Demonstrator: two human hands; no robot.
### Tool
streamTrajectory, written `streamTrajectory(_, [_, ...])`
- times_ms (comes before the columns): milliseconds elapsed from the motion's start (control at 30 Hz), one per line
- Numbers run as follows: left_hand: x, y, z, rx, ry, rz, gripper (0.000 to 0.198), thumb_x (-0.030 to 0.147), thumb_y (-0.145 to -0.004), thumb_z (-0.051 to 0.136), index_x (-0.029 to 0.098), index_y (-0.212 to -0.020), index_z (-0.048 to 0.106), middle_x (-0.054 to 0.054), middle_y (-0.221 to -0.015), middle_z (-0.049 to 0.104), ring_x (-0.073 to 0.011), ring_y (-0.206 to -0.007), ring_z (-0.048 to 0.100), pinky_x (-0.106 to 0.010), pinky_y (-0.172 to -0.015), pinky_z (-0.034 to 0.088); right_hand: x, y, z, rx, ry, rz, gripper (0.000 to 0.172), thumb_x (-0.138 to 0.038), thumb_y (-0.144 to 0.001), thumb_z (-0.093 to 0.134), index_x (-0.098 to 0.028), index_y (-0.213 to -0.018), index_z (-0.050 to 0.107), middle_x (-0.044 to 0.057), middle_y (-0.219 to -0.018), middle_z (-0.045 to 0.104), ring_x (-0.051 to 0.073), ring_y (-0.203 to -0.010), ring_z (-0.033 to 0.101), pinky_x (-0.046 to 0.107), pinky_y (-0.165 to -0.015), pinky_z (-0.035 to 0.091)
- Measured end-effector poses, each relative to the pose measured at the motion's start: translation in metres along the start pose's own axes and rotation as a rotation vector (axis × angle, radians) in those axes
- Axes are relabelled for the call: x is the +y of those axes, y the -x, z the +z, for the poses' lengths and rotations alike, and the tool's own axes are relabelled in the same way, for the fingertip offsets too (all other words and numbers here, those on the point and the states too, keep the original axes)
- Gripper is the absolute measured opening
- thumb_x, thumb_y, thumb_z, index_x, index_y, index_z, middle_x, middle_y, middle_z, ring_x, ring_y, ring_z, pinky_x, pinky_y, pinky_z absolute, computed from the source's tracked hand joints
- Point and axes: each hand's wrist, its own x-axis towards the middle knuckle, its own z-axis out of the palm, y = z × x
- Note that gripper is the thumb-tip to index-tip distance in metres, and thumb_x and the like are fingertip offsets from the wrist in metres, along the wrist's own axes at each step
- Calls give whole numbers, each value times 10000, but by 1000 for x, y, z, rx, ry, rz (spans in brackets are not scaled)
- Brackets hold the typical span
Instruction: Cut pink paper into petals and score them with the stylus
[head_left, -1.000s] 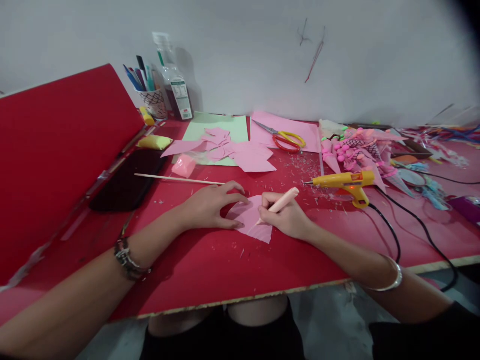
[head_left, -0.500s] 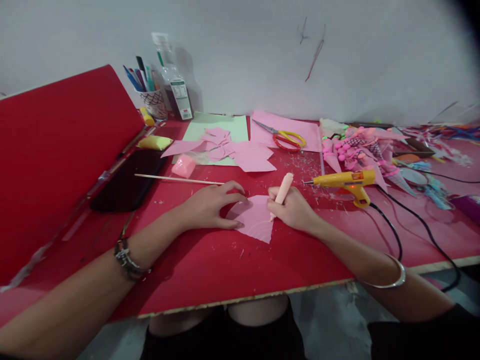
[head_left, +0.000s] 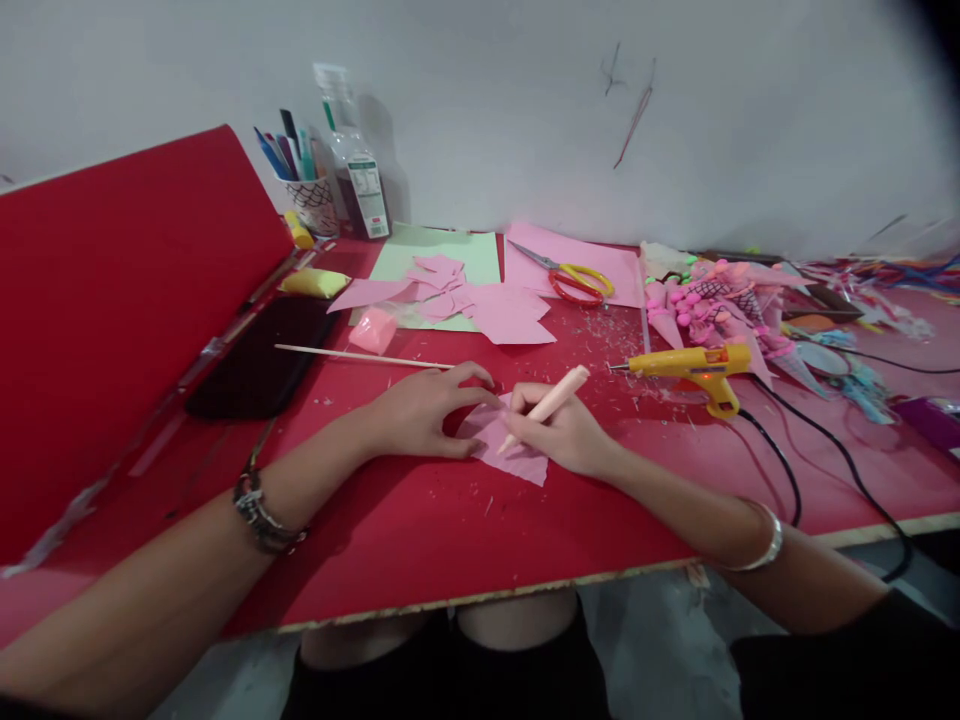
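Observation:
A small pink paper piece [head_left: 502, 448] lies on the red table [head_left: 420, 540] in front of me. My left hand [head_left: 424, 410] rests on its left edge, fingers spread and pressing it flat. My right hand [head_left: 559, 435] is closed around a pale pink pen [head_left: 551, 400], whose tip touches the paper near its middle. The pen leans up and to the right.
A yellow glue gun [head_left: 690, 365] with a black cord lies right of my hand. Scissors [head_left: 574, 280] on pink paper, cut pink scraps [head_left: 480, 305], a thin wooden stick [head_left: 360, 356], a black phone [head_left: 259, 355], a pen cup [head_left: 311, 200] and a bottle [head_left: 360, 175] sit behind. Pink craft cones [head_left: 712, 295] pile at the right.
My right hand swung the pen out to the paper's right edge, then back left to its middle. The left hand stayed pressing the paper.

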Motion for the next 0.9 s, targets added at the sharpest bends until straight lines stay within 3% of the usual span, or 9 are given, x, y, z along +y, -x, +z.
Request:
streamTrajectory(467, [0,0,1,8,7,22,297,335,-720,563,220,-993,551,-73,-1163,456,-202,-911,533,-286,-706,429,2,-5,10,-30,122,-57,256,-276,-756,532,-168,-558,413,-65,-471,387,57,-454,340,190,-425,250])
streamTrajectory(667, [0,0,0,-7,-9,13,368,358,-727,560,220,-1066,523,-77,-1175,456,-203,-912,537,-296,-718,431,4,-5,5,-7,128,-38,228,-254,-763,501,-169,-573,408,-48,-516,439,62,-478,393,184,-439,295])
streamTrajectory(900, [1,0,0,-14,-18,3,426,391,-738,542,200,-1117,500,-97,-1192,458,-218,-946,535,-304,-755,437,6,-6,-8,54,178,-23,250,-240,-760,481,-184,-555,351,-58,-494,375,64,-466,386,187,-435,316])
